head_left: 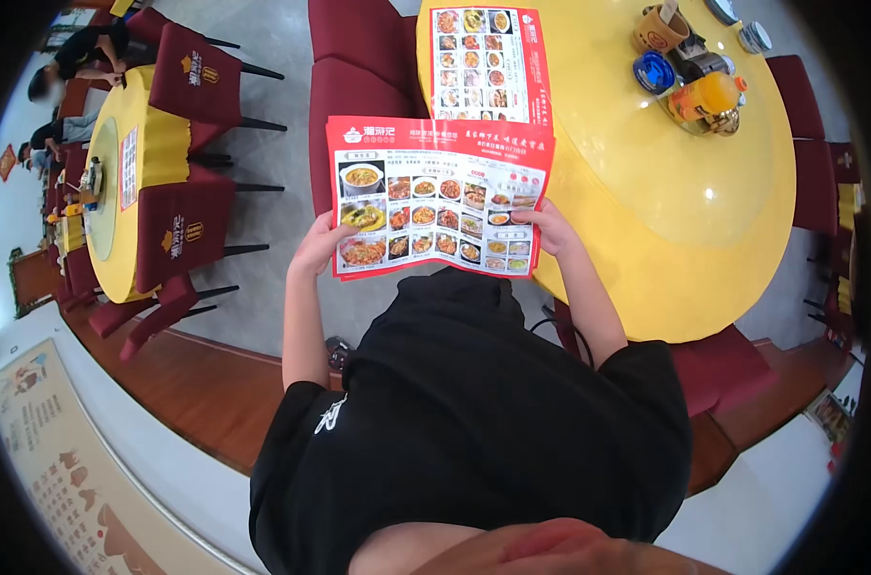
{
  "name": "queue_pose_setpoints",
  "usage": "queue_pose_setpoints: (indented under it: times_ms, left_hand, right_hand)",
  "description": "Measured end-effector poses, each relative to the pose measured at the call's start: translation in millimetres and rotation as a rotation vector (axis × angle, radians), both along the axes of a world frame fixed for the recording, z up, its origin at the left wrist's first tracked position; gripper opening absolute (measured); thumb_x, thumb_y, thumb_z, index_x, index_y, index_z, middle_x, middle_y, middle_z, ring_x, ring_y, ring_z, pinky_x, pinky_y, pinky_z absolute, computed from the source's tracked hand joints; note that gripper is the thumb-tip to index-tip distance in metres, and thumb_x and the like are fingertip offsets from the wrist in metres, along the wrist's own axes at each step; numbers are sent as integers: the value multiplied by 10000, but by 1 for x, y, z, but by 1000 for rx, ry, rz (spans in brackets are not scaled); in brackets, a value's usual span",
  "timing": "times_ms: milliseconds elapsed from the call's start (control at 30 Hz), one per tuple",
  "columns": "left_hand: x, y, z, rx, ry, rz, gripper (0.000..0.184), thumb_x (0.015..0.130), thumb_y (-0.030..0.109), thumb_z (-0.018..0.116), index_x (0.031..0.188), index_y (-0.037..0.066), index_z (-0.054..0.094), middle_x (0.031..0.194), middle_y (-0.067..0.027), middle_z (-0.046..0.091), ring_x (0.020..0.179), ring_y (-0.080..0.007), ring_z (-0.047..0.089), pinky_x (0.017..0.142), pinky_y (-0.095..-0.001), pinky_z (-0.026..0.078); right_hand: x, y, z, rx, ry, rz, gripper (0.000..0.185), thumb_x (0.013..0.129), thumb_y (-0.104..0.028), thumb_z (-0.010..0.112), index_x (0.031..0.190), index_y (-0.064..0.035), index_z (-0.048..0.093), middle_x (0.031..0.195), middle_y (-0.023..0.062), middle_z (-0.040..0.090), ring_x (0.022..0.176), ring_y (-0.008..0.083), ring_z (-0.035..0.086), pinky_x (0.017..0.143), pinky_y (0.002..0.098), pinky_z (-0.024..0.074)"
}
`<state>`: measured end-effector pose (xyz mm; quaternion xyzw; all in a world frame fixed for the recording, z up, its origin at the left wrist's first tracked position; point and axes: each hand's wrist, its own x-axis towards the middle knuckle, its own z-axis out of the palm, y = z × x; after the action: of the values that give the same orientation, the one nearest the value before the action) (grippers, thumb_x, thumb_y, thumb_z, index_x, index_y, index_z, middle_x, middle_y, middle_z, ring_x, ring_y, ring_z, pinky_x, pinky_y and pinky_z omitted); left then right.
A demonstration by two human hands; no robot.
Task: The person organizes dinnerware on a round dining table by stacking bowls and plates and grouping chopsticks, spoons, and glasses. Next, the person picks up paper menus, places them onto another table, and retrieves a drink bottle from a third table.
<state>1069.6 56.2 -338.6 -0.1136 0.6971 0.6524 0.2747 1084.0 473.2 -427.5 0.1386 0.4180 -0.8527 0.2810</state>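
A stack of red-bordered paper menus (pixel 426 196) with food photos is held up in front of my body. My left hand (pixel 320 244) grips the lower left side, thumb on the front and fingers behind. On the opposite side my right hand (pixel 553 228) pinches the lower right edge, its thumb over the pictures. More than one sheet shows at the bottom and left edges. Behind the stack, another menu (pixel 488 62) lies flat on the round yellow table (pixel 627 278), partly covered from view by the held ones.
On the table stand an orange juice bottle (pixel 709 94), a blue ashtray-like dish (pixel 653 71) and a brown holder (pixel 660 29). Maroon chairs (pixel 201 225) surround both tables. At the left, people (pixel 91 48) are by another yellow table (pixel 119 259).
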Motion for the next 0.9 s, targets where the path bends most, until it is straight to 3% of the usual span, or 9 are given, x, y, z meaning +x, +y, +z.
queue_pose_setpoints:
  times_ms: [200,267,367,433,567,667,800,867,900]
  left_hand:
    - [9,-18,-15,-79,120,223,315,966,136,560,1218,-53,546,1133,-113,654,996,-154,635,871,-305,511]
    - [21,-46,-3,-162,205,287,291,983,127,531,1207,-58,549,1112,-103,659,989,-143,633,860,-292,512]
    - [66,-89,15,-133,258,676,294,987,128,530,1218,-52,534,1142,-106,643,998,-154,635,844,-301,524]
    - [105,-121,13,-72,246,814,311,986,126,534,1242,-48,511,1183,-115,621,1023,-173,632,841,-318,531]
    - [157,-147,10,-10,171,1009,330,985,94,516,1281,-47,478,1240,-143,588,1072,-214,622,862,-345,539]
    - [165,-165,-3,18,79,1131,342,979,95,527,1286,-49,476,1236,-142,591,1085,-220,618,877,-356,539]
    - [162,-213,-54,219,-5,1082,323,957,87,562,1245,-49,511,1176,-138,625,1011,-212,652,837,-342,558]
    - [148,-230,-77,348,-56,1004,345,946,103,589,1248,-41,504,1137,-144,638,956,-226,674,792,-362,585]
    - [147,-239,-86,363,-148,953,343,941,105,597,1242,-36,514,1120,-144,647,944,-229,679,784,-365,588]
  right_hand:
    - [-46,11,15,-134,-40,120,396,897,-76,614,1283,-22,541,1259,118,620,1148,235,605,965,399,496]
    - [-96,-4,-15,-154,-8,62,583,919,-282,638,1393,-24,419,1332,131,563,1204,247,563,992,407,472]
    - [-149,-38,-35,783,316,-60,796,834,-445,699,1421,-13,380,1399,174,489,1310,293,461,1057,460,387]
    - [-156,-95,-21,1808,849,16,1019,686,-523,789,1449,-23,334,1461,227,383,1401,358,306,1088,561,292]
    - [-166,-146,-74,1853,813,185,940,721,-456,773,1460,-69,339,1506,212,319,1410,407,260,1070,647,251]
    - [-173,-140,-111,2000,882,8,570,856,-302,654,1376,-141,486,1479,163,392,1365,411,351,1037,658,283]
    - [-192,-121,-95,1741,489,-162,328,905,-239,509,1103,-10,635,1096,233,656,1018,421,622,873,538,462]
    - [-219,-88,-125,1694,558,-624,316,886,-161,445,876,77,653,871,272,668,822,436,645,752,485,504]
    - [-188,-130,-13,1661,559,-456,331,918,-165,445,961,94,646,921,263,676,843,378,653,758,427,508]
